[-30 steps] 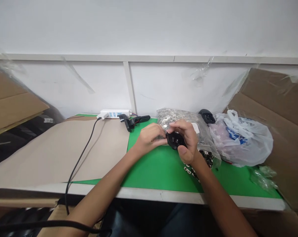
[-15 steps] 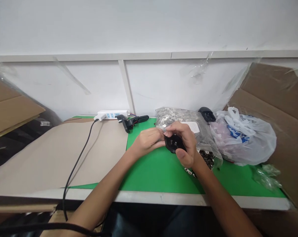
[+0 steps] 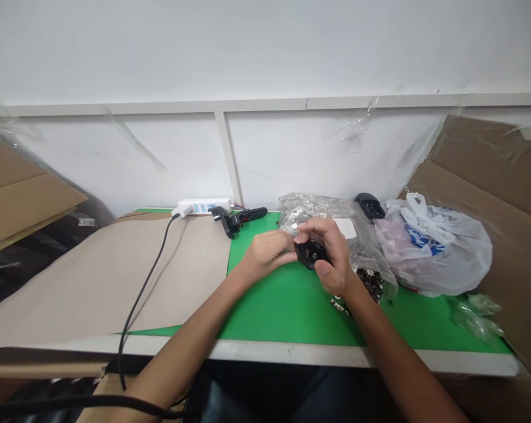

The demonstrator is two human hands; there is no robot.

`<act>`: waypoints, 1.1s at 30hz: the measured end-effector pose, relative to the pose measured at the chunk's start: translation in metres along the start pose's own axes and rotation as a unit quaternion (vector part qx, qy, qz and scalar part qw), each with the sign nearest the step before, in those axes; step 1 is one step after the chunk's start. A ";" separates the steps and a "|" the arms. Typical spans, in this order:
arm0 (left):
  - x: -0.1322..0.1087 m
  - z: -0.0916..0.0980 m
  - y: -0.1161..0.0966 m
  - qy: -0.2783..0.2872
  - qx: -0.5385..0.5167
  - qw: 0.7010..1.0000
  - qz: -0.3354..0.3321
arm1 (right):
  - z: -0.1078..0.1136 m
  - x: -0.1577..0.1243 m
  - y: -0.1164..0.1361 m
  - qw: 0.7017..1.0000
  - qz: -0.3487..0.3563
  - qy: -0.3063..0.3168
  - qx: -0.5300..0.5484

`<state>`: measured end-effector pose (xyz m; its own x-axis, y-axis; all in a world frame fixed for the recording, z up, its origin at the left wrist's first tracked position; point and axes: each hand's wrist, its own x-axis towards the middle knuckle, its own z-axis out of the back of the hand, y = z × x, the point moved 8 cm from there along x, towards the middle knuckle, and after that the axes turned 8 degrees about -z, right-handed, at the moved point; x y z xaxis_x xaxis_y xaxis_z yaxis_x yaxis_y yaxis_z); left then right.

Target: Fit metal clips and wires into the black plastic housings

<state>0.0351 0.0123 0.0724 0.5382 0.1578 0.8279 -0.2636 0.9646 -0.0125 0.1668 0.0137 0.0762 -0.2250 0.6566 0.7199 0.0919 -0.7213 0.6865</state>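
My right hand point(image 3: 336, 261) is wrapped around a black plastic part point(image 3: 310, 252), whose hollow face shows small metal fittings. The fingers of my left hand point(image 3: 269, 249) are pinched together at the part's left edge, meeting my right fingertips. What they grip there is hidden. Behind both hands lies a clear plastic bag point(image 3: 309, 205) filled with many small metal pieces. Near my right wrist, loose small metal pieces point(image 3: 371, 282) are gathered at the bag's mouth.
A black tool-like device point(image 3: 234, 222) lies near a white power strip point(image 3: 204, 206) with a black cable point(image 3: 144, 294). Brown paper point(image 3: 160, 276) covers the left of the green table top point(image 3: 274, 311). On the right are a black plastic shell point(image 3: 370, 205), a white carrier bag point(image 3: 459, 252) and cardboard point(image 3: 490, 176).
The black part has turned slightly between my hands, so its metal fittings show more clearly. Both hands keep nearly the same grip, and the camera view has shifted a little.
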 end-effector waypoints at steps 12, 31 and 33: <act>-0.004 -0.015 0.028 0.019 -0.081 0.973 0.214 | 0.020 0.014 -0.056 0.932 -0.178 -0.205 0.241; -0.014 -0.046 0.019 0.083 -0.466 0.754 0.457 | 0.005 0.000 0.006 0.938 0.188 -0.035 -0.288; -0.015 -0.046 0.021 0.053 -0.480 0.738 0.471 | 0.009 0.002 0.003 0.939 0.173 -0.050 -0.293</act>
<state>0.0584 0.0399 0.0336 0.5518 0.8205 0.1494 0.1000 0.1128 -0.9886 0.1758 0.0148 0.0808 -0.1855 0.3565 0.9157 -0.4124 -0.8740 0.2568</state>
